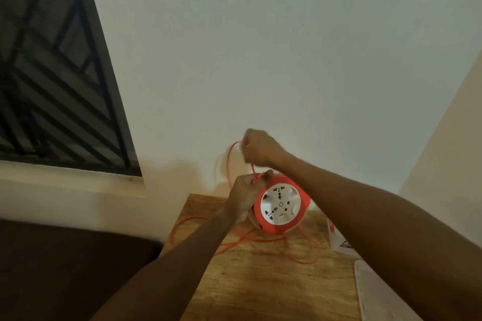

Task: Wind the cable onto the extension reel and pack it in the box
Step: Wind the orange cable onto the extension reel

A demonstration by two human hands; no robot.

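Writing cannot be read anywhere; the box (341,240) right of the reel (281,204) shows only a blurred dark mark. Held up on edge above the wooden tabletop (260,284), the orange reel turns its white socket face to the camera. The left hand (243,197) grips its left rim. Above it, the right hand (257,150) pinches the orange cable (229,161), whose loose loops lie on the wood below the reel. Behind the reel stands a pale wall, with a barred window (52,73) to its upper left.
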